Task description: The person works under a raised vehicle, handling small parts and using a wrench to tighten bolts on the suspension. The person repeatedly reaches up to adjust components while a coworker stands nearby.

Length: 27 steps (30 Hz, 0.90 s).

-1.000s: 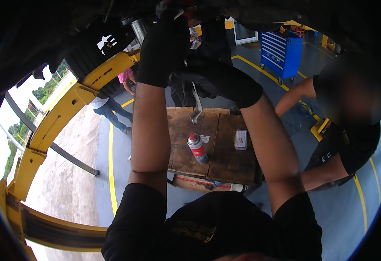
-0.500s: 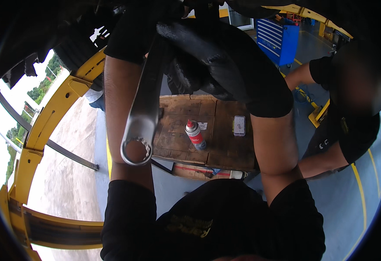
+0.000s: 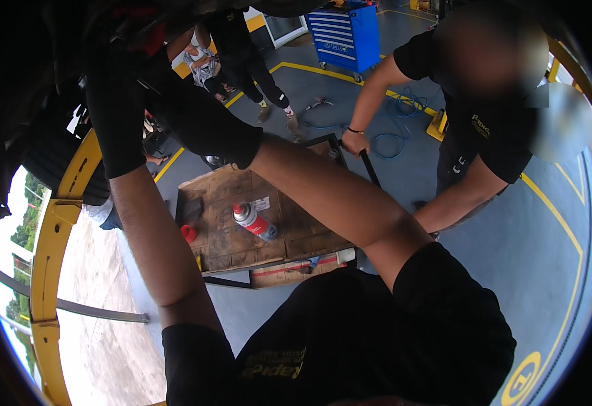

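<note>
Both my arms reach up to the far left, under a dark vehicle underside (image 3: 52, 34). My left hand (image 3: 114, 111), in a black glove, is raised among the dark parts. Close beside it on the right is my right hand (image 3: 191, 111), gloved the same way. The fingers of both hands are lost in shadow, so their grip does not show. A thin bright metal edge (image 3: 148, 86) lies between the gloves; its kind cannot be made out.
Below my arms, a cart with a worn wooden top (image 3: 221, 247) carries a red-and-white spray can (image 3: 255, 222) and a red cap (image 3: 188, 233). A co-worker's hand (image 3: 355, 142) grips its black handle (image 3: 370, 169). Blue tool cabinet (image 3: 343, 40), blue hose (image 3: 390, 145) and yellow lift frame (image 3: 52, 271) stand around.
The view has turned, and my arms now point further left. The large ring-ended wrench that hung before me no longer shows its ring. The co-worker's hand on the cart handle has come into view.
</note>
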Available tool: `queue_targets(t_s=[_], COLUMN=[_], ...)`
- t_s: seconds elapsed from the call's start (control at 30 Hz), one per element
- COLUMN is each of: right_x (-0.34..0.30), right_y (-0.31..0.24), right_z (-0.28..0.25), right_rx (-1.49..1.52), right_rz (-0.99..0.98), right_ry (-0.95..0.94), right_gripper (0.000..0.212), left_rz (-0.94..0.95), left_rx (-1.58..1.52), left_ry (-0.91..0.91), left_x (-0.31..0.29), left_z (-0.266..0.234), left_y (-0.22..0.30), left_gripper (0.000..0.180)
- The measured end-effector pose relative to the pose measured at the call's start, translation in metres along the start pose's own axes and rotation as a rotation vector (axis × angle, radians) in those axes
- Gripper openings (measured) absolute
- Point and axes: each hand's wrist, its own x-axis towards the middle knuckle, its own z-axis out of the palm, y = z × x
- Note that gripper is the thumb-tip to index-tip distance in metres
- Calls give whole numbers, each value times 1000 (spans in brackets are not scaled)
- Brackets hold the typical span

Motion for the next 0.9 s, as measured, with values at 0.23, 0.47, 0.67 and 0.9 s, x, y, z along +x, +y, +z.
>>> queue_targets(t_s=[0.23,0.47,0.67,0.9], right_x=[13,25,20,7], right_y=[14,23,17,-18], right_z=[12,16,-9,-86], right_rx=[69,107,78,-372], right_rz=[-104,-114,-153,-476], right_ry=[-51,-97,-216,-390], right_gripper=[30,11,18,49], left_rz=[-96,69,-1,-384], left_rx=[-79,-10,-153,-703], left_ry=[22,-13,-88,-154], left_x=[-7,-1,19,18], left_z=[21,25,13,-3], left_y=[33,23,39,43], left_gripper=[33,50,47,46])
